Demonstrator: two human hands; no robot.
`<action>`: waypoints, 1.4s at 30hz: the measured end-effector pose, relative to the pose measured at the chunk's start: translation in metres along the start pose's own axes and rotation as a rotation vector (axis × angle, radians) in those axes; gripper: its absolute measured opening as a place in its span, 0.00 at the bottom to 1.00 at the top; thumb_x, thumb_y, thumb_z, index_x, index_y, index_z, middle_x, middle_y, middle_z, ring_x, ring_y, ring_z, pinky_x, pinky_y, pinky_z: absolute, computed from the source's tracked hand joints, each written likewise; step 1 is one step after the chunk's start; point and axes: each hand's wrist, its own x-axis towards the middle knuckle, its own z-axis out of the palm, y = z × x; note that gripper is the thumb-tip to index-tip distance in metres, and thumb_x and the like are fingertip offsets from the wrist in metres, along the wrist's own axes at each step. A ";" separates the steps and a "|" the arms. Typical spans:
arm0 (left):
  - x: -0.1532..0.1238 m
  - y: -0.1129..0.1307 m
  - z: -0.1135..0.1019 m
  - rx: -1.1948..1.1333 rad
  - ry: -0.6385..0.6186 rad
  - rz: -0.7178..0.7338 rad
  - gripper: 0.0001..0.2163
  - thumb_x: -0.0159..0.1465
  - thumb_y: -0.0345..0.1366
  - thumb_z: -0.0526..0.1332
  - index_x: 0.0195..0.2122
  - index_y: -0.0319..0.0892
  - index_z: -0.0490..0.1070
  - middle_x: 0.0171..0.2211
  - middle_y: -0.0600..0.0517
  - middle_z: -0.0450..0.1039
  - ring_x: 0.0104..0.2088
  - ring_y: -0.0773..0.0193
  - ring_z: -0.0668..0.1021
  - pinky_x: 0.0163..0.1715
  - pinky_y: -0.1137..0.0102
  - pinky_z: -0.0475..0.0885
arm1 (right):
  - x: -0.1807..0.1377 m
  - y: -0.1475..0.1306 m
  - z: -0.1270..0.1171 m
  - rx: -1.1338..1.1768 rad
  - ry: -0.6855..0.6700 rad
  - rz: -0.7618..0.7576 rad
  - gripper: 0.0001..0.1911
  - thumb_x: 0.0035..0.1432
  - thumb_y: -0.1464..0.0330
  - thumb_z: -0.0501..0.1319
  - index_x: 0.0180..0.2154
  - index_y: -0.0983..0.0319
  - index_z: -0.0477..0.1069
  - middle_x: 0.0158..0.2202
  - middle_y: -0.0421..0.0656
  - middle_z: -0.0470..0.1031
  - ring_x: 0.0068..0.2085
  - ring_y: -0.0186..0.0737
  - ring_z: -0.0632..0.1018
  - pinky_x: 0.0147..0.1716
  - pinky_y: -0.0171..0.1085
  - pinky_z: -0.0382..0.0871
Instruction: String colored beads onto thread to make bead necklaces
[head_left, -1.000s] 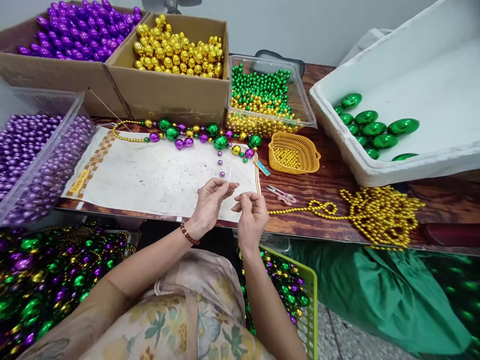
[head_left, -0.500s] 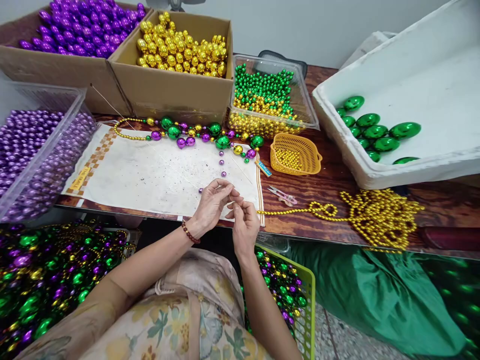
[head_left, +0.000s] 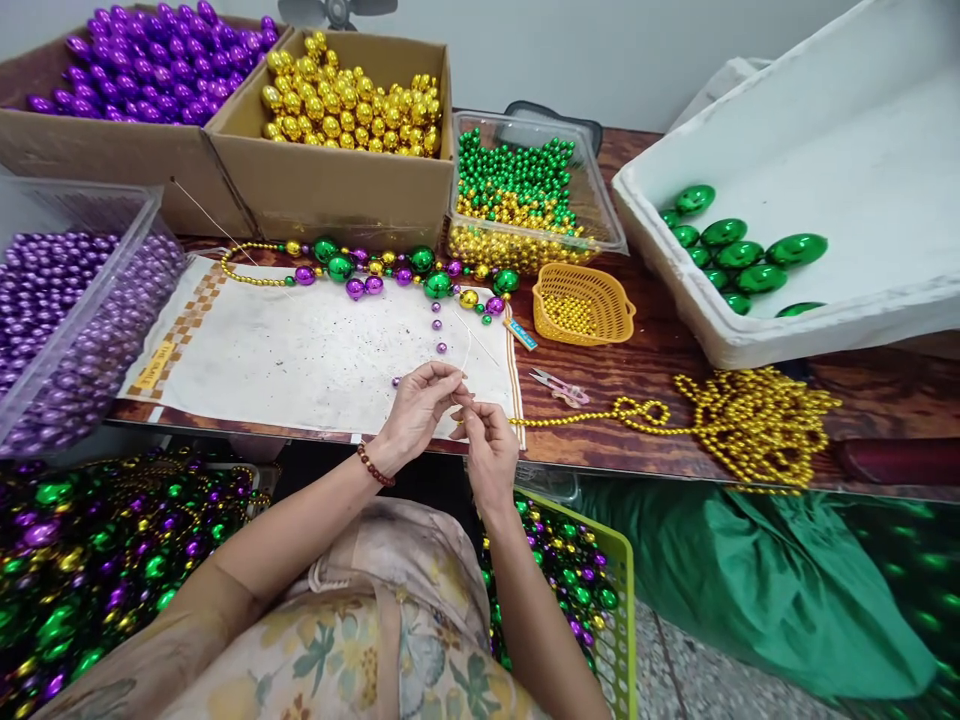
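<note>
Over the front edge of the white cloth [head_left: 300, 350], my left hand [head_left: 420, 405], with a beaded bracelet at the wrist, pinches a thin white thread [head_left: 469, 345] that curves up from the fingertips. My right hand [head_left: 489, 440] is pinched closed right beside it, at the same thread; the fingertips nearly touch. A gold bead string [head_left: 570, 419] leads from behind the right hand to a heap of gold beads [head_left: 757, 430]. Behind the hands lies a strung necklace [head_left: 341, 268] of purple, green and gold beads, with a few loose purple beads [head_left: 441, 348] nearby.
Pink-handled thread snips [head_left: 562, 388] and an orange basket [head_left: 585, 305] of small gold beads lie to the right. Boxes of purple [head_left: 120, 150] and gold balls [head_left: 330, 200] stand behind. A white foam box [head_left: 675, 265] holds green ovals. Finished strands fill a green crate [head_left: 626, 600] below.
The thread now forms a loop standing above the fingertips. Both hands stay pinched together in nearly the same place, and the whole view has shifted slightly.
</note>
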 end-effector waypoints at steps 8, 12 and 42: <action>0.001 -0.001 -0.002 0.045 0.019 0.000 0.15 0.49 0.37 0.75 0.31 0.37 0.73 0.26 0.53 0.77 0.26 0.70 0.80 0.34 0.74 0.73 | 0.010 -0.006 -0.007 0.006 0.062 0.024 0.12 0.61 0.58 0.62 0.37 0.61 0.72 0.30 0.38 0.74 0.27 0.33 0.76 0.30 0.34 0.71; 0.003 -0.002 -0.002 0.143 -0.003 -0.003 0.15 0.50 0.39 0.75 0.31 0.37 0.74 0.26 0.52 0.78 0.25 0.67 0.81 0.34 0.71 0.74 | 0.028 -0.022 -0.016 0.000 0.088 -0.017 0.13 0.56 0.58 0.66 0.38 0.60 0.76 0.32 0.38 0.74 0.24 0.30 0.71 0.25 0.33 0.68; 0.037 0.010 -0.023 0.772 -0.492 0.020 0.06 0.58 0.36 0.67 0.28 0.40 0.77 0.25 0.52 0.76 0.27 0.68 0.75 0.32 0.73 0.70 | 0.058 -0.034 -0.089 -0.070 -0.499 0.176 0.15 0.54 0.55 0.66 0.28 0.61 0.75 0.18 0.37 0.69 0.18 0.33 0.66 0.18 0.33 0.60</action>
